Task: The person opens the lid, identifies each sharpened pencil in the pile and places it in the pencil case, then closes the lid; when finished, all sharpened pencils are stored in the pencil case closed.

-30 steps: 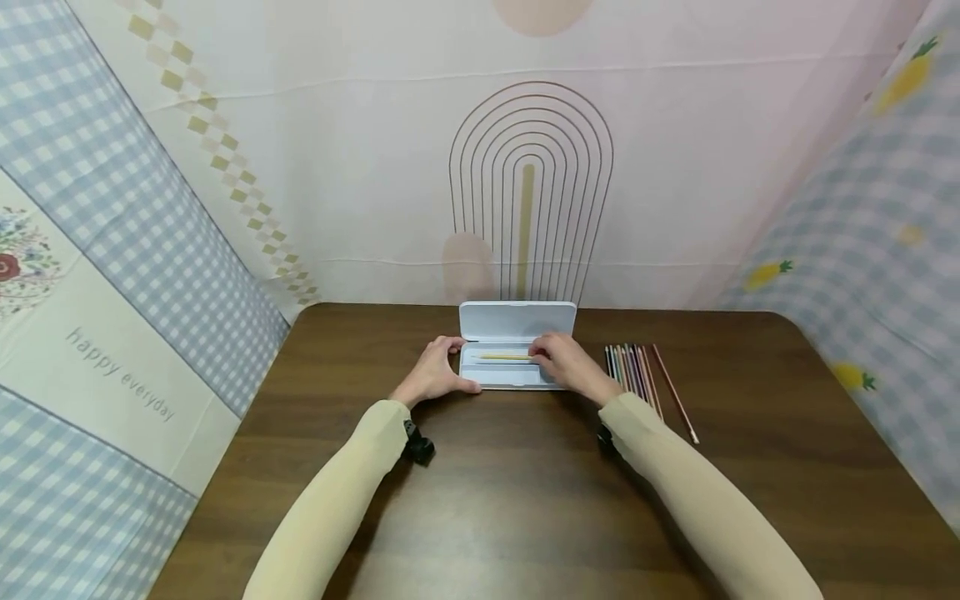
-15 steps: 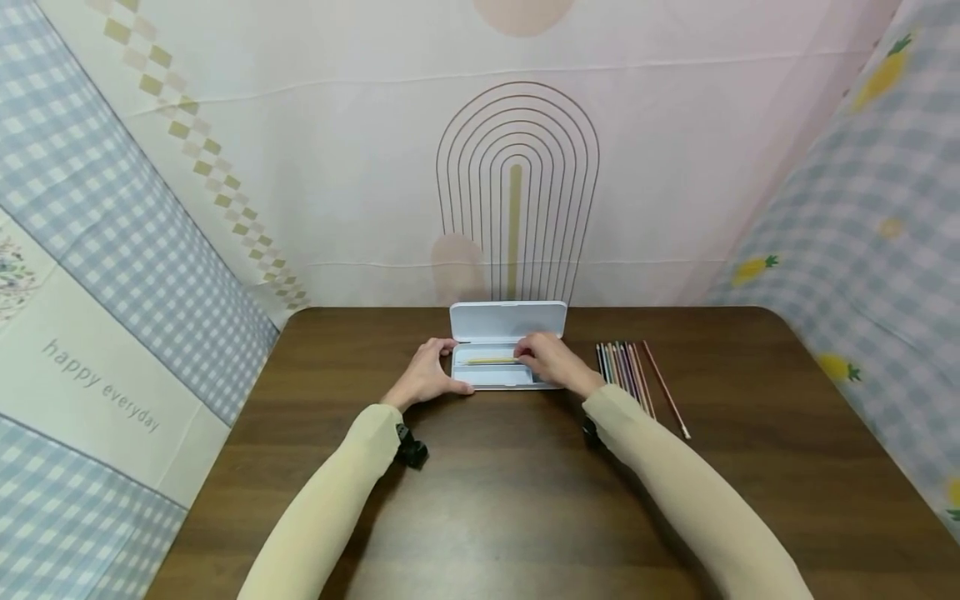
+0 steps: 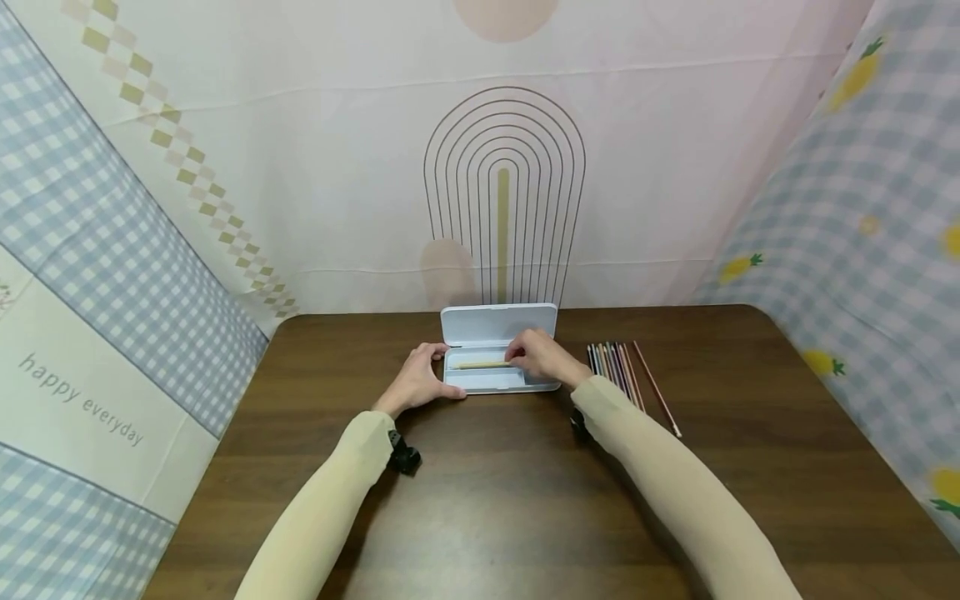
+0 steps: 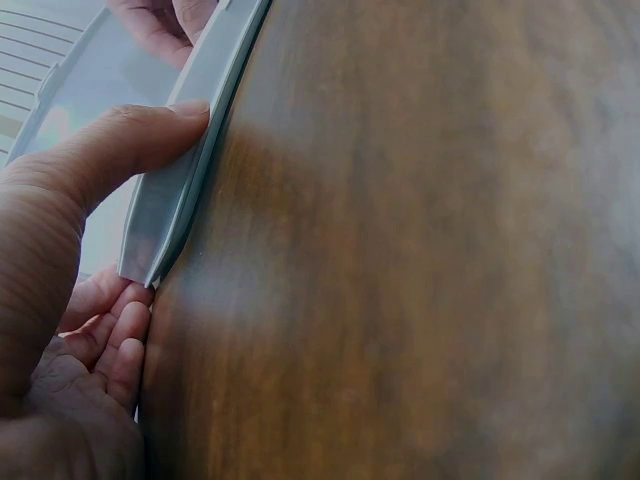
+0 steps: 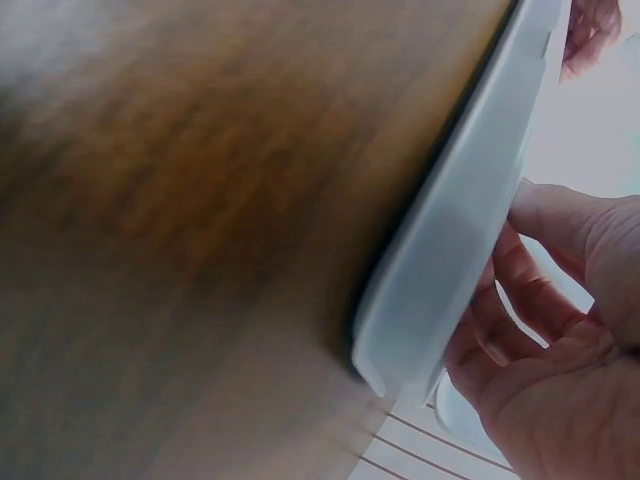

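A white pencil case [image 3: 483, 381] lies on the table with its lid [image 3: 498, 325] raised at the back. My left hand [image 3: 415, 382] grips the case's left end, thumb on the front edge and fingers at the far corner, as the left wrist view also shows. My right hand [image 3: 543, 356] reaches over the right part of the case. Its fingertips pinch the right end of a yellow pencil [image 3: 478, 365], which lies lengthwise in the rear compartment. In the right wrist view the case wall [image 5: 450, 230] hides the fingertips.
Right of the case, several colored pencils [image 3: 617, 369] lie side by side on the brown wooden table [image 3: 480, 500]. A reddish pencil [image 3: 657, 388] lies slightly apart from them. Behind the table hangs a pale patterned cloth [image 3: 360, 192].
The head view has shifted, so everything sits further left in it. Both hands keep their places at the case, and the yellow pencil stays in the rear compartment.
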Action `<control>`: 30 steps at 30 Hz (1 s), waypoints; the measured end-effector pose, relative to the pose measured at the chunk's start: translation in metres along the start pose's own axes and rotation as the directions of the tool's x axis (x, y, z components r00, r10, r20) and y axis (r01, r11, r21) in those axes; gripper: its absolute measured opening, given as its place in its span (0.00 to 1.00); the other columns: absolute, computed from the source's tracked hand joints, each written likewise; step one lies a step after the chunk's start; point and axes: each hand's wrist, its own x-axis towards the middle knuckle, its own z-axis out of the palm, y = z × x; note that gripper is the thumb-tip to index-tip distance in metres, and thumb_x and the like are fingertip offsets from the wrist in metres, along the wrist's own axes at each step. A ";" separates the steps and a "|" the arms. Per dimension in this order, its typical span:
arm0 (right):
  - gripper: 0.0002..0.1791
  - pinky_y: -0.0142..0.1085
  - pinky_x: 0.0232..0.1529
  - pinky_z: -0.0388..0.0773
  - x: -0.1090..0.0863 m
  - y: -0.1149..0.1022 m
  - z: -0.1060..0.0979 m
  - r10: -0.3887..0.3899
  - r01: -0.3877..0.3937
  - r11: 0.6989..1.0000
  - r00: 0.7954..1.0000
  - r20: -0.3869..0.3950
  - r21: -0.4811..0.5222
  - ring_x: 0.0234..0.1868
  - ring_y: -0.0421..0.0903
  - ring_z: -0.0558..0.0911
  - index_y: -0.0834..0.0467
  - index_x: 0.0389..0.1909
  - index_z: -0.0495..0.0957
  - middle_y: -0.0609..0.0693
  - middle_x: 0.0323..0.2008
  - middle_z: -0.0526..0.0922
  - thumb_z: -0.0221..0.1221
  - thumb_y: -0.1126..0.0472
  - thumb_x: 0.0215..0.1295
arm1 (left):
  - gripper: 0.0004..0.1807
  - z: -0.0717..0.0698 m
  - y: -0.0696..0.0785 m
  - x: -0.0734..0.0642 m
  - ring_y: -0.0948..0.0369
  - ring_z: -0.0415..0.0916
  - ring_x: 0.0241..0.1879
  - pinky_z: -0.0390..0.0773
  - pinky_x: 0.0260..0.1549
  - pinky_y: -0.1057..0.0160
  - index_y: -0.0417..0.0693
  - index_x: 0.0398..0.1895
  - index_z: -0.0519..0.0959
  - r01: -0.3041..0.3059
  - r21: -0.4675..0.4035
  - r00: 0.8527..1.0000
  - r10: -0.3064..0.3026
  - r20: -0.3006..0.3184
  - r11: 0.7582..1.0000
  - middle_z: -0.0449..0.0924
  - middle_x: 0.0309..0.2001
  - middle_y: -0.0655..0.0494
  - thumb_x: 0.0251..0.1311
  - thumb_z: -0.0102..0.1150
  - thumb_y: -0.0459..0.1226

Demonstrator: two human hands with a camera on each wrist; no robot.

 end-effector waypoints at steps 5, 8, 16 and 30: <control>0.07 0.44 0.52 0.87 0.003 -0.001 -0.003 0.024 -0.024 0.999 1.000 0.011 -0.029 0.40 0.46 0.87 0.62 0.40 0.93 0.56 0.41 0.95 0.66 0.68 0.74 | 0.53 0.001 0.002 0.001 0.44 0.68 0.73 0.69 0.78 0.43 0.39 0.76 0.72 -0.001 0.000 1.000 0.001 0.001 1.000 0.75 0.69 0.37 0.46 0.89 0.47; 0.07 0.44 0.53 0.87 0.003 -0.001 -0.003 0.035 -0.034 0.999 0.999 0.015 -0.034 0.42 0.47 0.87 0.62 0.40 0.93 0.56 0.42 0.95 0.67 0.68 0.73 | 0.54 0.001 0.003 0.001 0.44 0.69 0.72 0.69 0.77 0.42 0.39 0.76 0.72 -0.004 0.008 1.000 0.004 0.000 1.000 0.75 0.69 0.37 0.46 0.89 0.47; 0.07 0.44 0.54 0.88 0.006 -0.004 0.001 0.021 -0.020 1.000 1.000 0.017 -0.024 0.44 0.50 0.90 0.63 0.42 0.94 0.58 0.44 0.95 0.66 0.69 0.74 | 0.53 -0.001 0.000 -0.003 0.44 0.69 0.72 0.69 0.77 0.42 0.40 0.76 0.71 0.009 0.002 1.000 -0.008 -0.007 1.000 0.75 0.69 0.37 0.47 0.88 0.47; 0.11 0.45 0.57 0.88 0.002 -0.009 -0.001 0.074 -0.073 0.997 0.997 0.036 -0.021 0.45 0.48 0.87 0.63 0.43 0.93 0.57 0.46 0.95 0.62 0.72 0.75 | 0.52 -0.002 0.000 -0.002 0.44 0.68 0.72 0.70 0.76 0.42 0.41 0.75 0.72 -0.004 -0.005 1.000 0.004 0.007 1.000 0.75 0.69 0.38 0.47 0.87 0.47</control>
